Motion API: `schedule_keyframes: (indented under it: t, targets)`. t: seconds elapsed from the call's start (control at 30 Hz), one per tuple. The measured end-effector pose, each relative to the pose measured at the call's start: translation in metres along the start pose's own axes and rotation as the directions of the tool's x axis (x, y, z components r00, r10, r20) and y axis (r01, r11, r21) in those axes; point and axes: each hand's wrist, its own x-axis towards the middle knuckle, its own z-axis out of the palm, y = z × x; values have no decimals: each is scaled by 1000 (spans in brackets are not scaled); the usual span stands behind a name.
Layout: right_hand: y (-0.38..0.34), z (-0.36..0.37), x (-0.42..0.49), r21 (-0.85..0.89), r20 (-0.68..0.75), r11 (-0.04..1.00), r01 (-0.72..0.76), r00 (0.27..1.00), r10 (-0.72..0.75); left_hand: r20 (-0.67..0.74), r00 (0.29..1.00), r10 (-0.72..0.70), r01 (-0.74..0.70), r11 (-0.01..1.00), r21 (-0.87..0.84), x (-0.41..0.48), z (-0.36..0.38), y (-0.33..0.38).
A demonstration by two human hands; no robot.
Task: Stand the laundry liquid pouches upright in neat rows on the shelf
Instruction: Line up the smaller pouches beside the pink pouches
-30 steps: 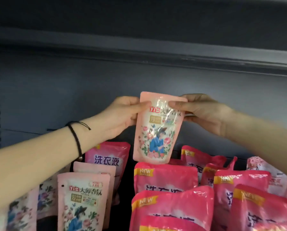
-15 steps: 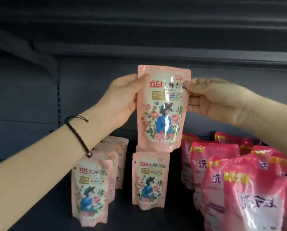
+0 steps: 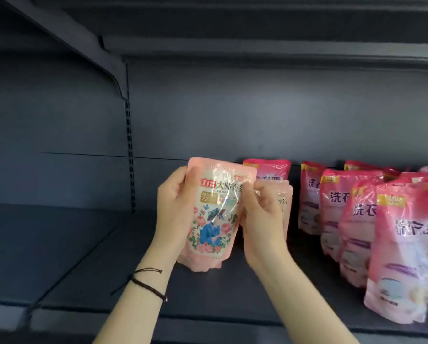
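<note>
Printed on the pale floral pouch (image 3: 213,219): "立白" in red, "大师香" beside it, "72" on gold. Printed on the deep-pink pouches (image 3: 337,214): "洗衣".

A dark grey back panel (image 3: 257,115) is standing behind; a slotted upright (image 3: 130,155) is running down it, a bracket (image 3: 96,50) sloping beneath the upper shelf (image 3: 257,26).

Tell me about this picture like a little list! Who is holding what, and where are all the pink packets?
Holding: left hand and right hand both grip the flowery pouch by its side edges
Pouch pose: upright, picture side facing the camera
Pouch bottom: low by the shelf; I cannot tell if it touches
Behind it: more pale pouches, mostly hidden
On the right: dark pink pouches standing in rows
Wrist: black bracelet on the left wrist
</note>
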Motion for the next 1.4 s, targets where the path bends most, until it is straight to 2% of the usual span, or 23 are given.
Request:
schedule_keyframes:
  t: [0.27,0.43,0.57,0.63,0.7,0.77,0.8,0.87,0.93,1.0,1.1,1.17,1.23,1.3,1.4]
  targets:
    - [53,11,-27,-87,-27,996,-11,1000,9,-114,990,-80,85,995,42,-31,-27,-52]
    - [64,16,-35,-93,31,995,-19,999,22,-184,981,-62,67,997,23,-34,-33,-64]
    - [54,7,-30,-240,122,971,14,992,16,-97,993,-69,71,997,19,-33,-44,-59]
    - [39,-4,-20,-403,187,913,64,982,13,-31,999,23,-18,991,134,-23,-58,-49]
    - [15,-16,-6,-564,260,812,150,965,2,71,989,128,-145,930,337,-3,-73,-33]
    - [-14,-23,11,-723,372,638,264,927,38,271,951,149,-274,811,517,23,-80,-10]
    - [-28,-24,19,-789,434,519,328,896,94,395,910,126,-356,726,588,36,-78,3]
    - [-55,-22,36,-847,519,264,461,823,230,620,783,55,-551,525,649,61,-64,26]
    - [-79,-19,53,-803,566,29,595,748,346,789,615,-15,-748,306,589,84,-44,42]
    - [-98,-19,72,-676,591,-228,701,701,400,883,457,-105,-880,89,466,109,-23,46]
    - [-116,-26,104,-460,601,-529,713,689,407,930,325,-175,-944,-124,306,145,7,34]
    - [-119,-35,128,-299,608,-655,694,668,429,947,261,-185,-946,-243,214,163,27,21]
    - [-119,-45,155,-160,592,-734,660,659,464,953,235,-191,-934,-318,166,179,48,7]
    - [-117,-54,183,-100,561,-768,633,673,482,956,234,-177,-927,-337,165,193,67,-7]
    - [-108,-64,224,-132,522,-747,651,687,506,957,244,-155,-923,-339,180,212,92,-29]
